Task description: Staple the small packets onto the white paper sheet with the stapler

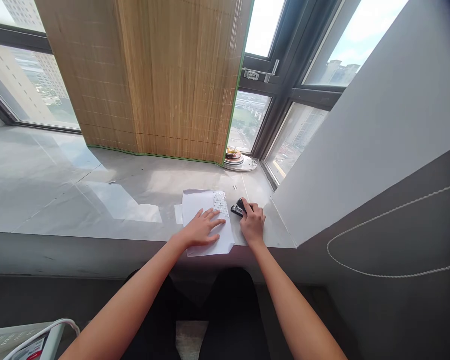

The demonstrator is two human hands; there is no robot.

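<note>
My left hand lies flat with its fingers spread on a white sheaf of paper. Dark print or drawing shows at the paper's upper right, and its near edge hangs a little past the sill's front edge. In my right hand is a black stapler, its jaws apart and pointing left toward the paper. The stapler is beside the paper's right edge, not touching it. A few small staples lie on the sill just beyond the stapler.
The tiled window sill runs left, with a small metallic bit on it. A bamboo blind hangs in front. Stacked plates stand in the far corner. A bead chain loops at right; a white basket sits lower left.
</note>
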